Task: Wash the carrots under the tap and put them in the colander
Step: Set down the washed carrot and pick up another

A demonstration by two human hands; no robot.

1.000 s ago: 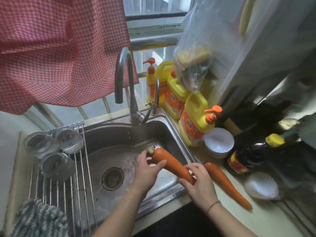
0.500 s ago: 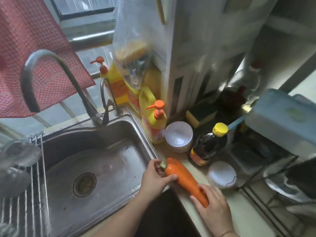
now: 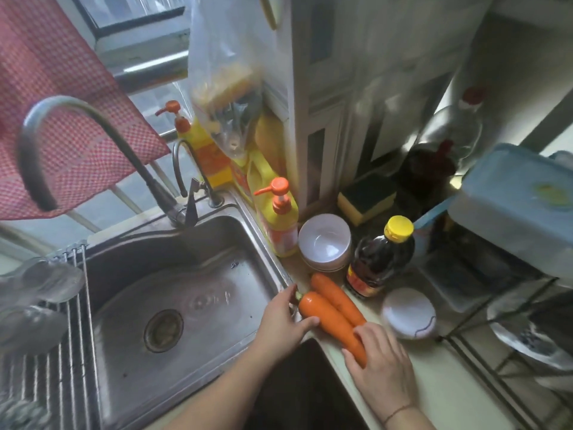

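Both hands are being used on one carrot (image 3: 328, 321): its thick end is being pinched by the left hand (image 3: 283, 324), its tip gripped by the right hand (image 3: 379, 364), against a second carrot (image 3: 336, 297) on the desk (image 3: 434, 395). Being wet, it is likely being risked to a roll off the edge.

Sink (image 3: 173, 346): left of the counter (image 3: 440, 395); drain (image 3: 163, 330) in its floor.
Tap (image 3: 102, 144): behind the sink, spout arching left.
Wire rack (image 3: 62, 352): across the sink's left edge.
Soap bottle (image 3: 277, 221): at the sink's back right corner.
Bowls (image 3: 324, 242): stacked, just right of the soap bottle.
Sauce bottle (image 3: 379, 259): right of the bowls.
Sponge (image 3: 366, 198): behind the bowls and the sauce bottle.
Near carrot (image 3: 331, 325): on the counter beside the sink's right rim.
Far carrot (image 3: 336, 297): touching the near carrot, on its far side.
Left hand (image 3: 283, 324): at the near carrot's thick end.
Right hand (image 3: 383, 364): over the carrots' narrow ends.
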